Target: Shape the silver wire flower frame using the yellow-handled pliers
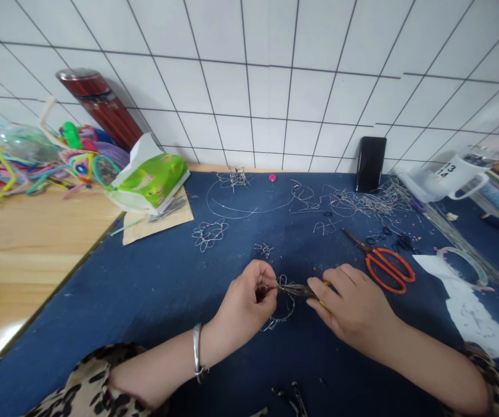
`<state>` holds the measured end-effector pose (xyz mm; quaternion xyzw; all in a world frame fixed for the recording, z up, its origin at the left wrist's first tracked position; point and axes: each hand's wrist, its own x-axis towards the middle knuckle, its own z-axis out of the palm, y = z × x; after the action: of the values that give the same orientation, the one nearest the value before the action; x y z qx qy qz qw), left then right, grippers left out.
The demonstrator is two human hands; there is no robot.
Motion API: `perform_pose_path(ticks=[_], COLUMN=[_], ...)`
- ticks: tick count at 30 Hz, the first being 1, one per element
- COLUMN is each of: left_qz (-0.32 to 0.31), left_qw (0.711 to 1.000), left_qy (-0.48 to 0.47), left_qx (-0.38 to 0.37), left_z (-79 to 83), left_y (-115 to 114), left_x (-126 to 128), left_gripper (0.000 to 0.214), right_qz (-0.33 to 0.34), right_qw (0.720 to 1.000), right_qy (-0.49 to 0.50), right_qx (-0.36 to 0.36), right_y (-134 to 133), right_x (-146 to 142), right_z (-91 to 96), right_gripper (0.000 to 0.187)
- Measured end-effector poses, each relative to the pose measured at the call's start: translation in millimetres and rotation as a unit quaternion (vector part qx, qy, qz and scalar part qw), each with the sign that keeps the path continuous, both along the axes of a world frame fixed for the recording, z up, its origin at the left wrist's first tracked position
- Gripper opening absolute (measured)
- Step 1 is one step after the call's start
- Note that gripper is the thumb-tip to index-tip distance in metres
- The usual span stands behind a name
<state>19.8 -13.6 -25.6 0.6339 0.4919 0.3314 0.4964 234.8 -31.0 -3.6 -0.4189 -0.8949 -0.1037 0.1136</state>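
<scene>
My left hand [252, 292] pinches a looped piece of thin silver wire [285, 313] between thumb and fingertips. The piece hangs below the fingers in a rough ring with small loops. My right hand [351, 298] is closed around the yellow handles of needle-nose pliers [297, 290]. Their jaws point left and meet the wire close to my left fingertips; whether they grip it I cannot tell. Just beyond my hands lies a small twisted wire piece [264, 250]. Farther left is a flower-shaped wire ring [210, 235].
Orange-handled scissors [391, 269] lie right of my right hand. Tangled wire [362, 202], a black phone [370, 164] and a white mug [462, 174] stand behind. A green tissue pack [151, 182], red thermos [102, 110] and coloured pipe cleaners [36, 168] are at left. A clear tape roll [462, 266] lies right.
</scene>
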Motion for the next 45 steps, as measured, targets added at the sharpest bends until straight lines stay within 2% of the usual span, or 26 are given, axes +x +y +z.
perform_pose_path(ticks=[8, 19, 22, 29, 37, 45], left_qz=[-0.001, -0.010, -0.010, -0.014, -0.028, -0.035], left_qw=[0.998, 0.997, 0.998, 1.000, 0.992, 0.989], left_qy=[0.052, 0.062, 0.056, -0.018, -0.101, -0.126], left_qx=[0.039, 0.049, 0.041, -0.003, -0.077, -0.072], left_z=[2.5, 0.2, -0.6, -3.0, 3.5, 10.0], left_y=[-1, -2, -1, 2, 6, 5], left_x=[1, 0, 0, -2, -2, -4], left_gripper=[0.016, 0.015, 0.014, 0.012, 0.009, 0.008], right_qz=[-0.011, 0.001, -0.006, -0.022, -0.026, -0.034], right_qw=[0.999, 0.998, 0.999, 0.991, 0.979, 0.970], right_qy=[-0.037, -0.053, -0.037, 0.069, 0.134, 0.162], right_qx=[0.019, 0.044, 0.018, -0.110, -0.154, -0.179], right_y=[-5, -6, -4, 2, 4, 5], right_x=[-3, -6, -5, 0, 2, 3], right_z=[3.5, 5.9, 3.8, -5.3, -13.1, -17.1], right_gripper=[0.026, 0.025, 0.025, 0.022, 0.022, 0.024])
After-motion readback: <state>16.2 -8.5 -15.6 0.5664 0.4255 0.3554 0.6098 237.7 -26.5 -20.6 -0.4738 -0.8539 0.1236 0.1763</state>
